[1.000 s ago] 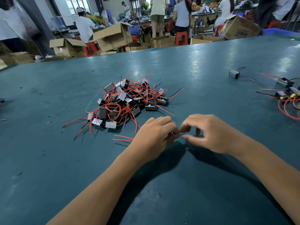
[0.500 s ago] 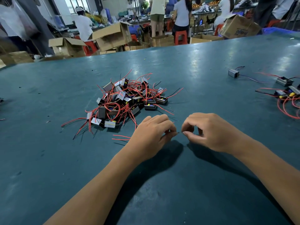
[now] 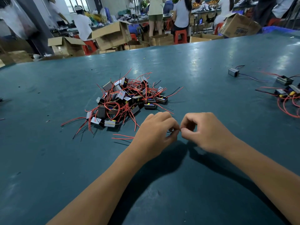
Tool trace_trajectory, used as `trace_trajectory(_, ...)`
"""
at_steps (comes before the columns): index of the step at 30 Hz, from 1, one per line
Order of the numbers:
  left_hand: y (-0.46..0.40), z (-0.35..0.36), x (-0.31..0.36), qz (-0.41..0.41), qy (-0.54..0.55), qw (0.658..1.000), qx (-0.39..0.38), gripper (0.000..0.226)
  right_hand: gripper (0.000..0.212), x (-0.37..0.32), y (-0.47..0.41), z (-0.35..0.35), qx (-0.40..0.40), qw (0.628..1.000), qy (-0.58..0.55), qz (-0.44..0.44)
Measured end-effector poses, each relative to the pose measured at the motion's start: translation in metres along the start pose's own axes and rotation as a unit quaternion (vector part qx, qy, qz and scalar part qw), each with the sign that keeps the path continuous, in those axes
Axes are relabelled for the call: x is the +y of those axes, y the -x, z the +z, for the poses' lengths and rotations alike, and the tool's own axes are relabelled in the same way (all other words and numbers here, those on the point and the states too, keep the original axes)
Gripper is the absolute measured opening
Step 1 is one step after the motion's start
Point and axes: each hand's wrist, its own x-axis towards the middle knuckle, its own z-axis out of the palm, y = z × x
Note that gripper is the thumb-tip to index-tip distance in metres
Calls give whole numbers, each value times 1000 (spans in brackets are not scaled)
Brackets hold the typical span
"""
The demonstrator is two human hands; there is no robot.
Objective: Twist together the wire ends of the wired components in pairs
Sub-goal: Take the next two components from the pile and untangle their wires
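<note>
A pile of small grey wired components (image 3: pixel 125 99) with red and black leads lies on the teal table (image 3: pixel 203 65), just beyond my hands. My left hand (image 3: pixel 155 132) pinches thin wire ends (image 3: pixel 176 131) between thumb and fingers. My right hand (image 3: pixel 206 132) pinches the same wire ends from the other side, fingertips almost meeting the left ones. Red leads (image 3: pixel 123 137) trail out from under my left hand to the left. The component they belong to is hidden by my left hand.
A second group of components with red wires (image 3: pixel 285 95) lies at the right edge. A single grey component (image 3: pixel 233 72) sits far right. Beyond the table's far edge stand cardboard boxes (image 3: pixel 112 34), red stools and several people.
My hands have drawn closer together, so the small gap between the fingertips has closed around the wire ends. The pile has not moved.
</note>
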Motion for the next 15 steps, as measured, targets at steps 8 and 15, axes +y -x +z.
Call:
trace_trajectory(8,-1,1,1,10,-34,999,1,3,17,3,0,-4,-72,969,-177,155)
trace_trajectory(15,-2,-1,-5,-73,99,992,-31,4,5,8,3,-11,14,972,130,-195)
